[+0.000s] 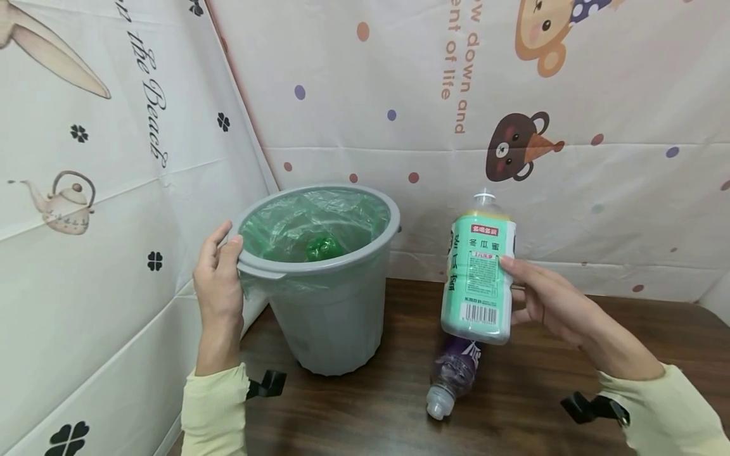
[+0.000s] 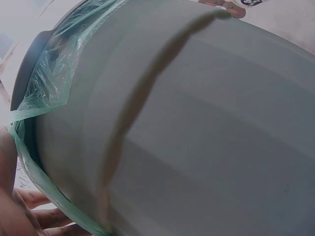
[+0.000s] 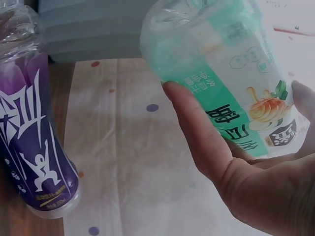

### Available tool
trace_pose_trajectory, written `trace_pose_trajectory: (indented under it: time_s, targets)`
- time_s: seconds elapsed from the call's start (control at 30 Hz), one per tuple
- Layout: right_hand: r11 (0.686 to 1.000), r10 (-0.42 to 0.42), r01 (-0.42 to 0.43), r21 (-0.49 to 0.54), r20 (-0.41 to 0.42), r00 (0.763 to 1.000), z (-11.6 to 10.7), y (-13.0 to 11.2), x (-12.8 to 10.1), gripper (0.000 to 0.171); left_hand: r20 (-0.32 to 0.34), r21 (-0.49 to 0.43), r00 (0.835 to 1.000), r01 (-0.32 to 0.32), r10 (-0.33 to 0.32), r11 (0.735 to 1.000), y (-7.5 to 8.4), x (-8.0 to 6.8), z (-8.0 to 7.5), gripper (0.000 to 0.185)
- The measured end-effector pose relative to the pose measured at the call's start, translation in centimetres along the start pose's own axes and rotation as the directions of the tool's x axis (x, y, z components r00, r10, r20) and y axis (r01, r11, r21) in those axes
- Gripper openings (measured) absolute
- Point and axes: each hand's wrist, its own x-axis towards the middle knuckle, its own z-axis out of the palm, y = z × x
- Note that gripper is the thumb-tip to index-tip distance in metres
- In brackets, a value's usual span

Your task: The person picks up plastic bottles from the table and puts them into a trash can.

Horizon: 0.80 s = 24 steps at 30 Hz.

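Holding the green-labelled bottle upright above the desk, our right hand keeps only a light fingertip grip on it — it could slip out and knock the purple bottle lying below. Our left hand curls round the rim of the grey bin — pulling too hard could tip it.

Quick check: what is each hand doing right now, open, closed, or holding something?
Left hand: grips the rim of the grey bin.
Right hand: holds the green-labelled bottle upright, above the table.
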Motion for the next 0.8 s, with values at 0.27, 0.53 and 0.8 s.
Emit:
trace_pose_trajectory:
  time_s: [0.27,0.53,0.8]
  targets:
    - [1.0,-0.006,0.006,-0.003,0.014,1.0,0.3,-1.3,0.3,0.036,0.0,0.01,1.0,0.001,-0.001,1.0,0.1,0.0,0.0,0.046]
    - [1.0,-0.02,0.02,0.0,0.02,1.0,0.4,-2.3,0.7,0.041,-0.004,0.01,1.0,0.017,-0.017,1.0,0.3,0.0,0.0,0.046]
    - [0.999,-0.017,0.016,0.035,0.032,0.999,0.7,-3.3,1.2,0.045,0.003,-0.004,1.0,0.028,-0.028,1.0,0.2,0.0,-0.1,0.046]
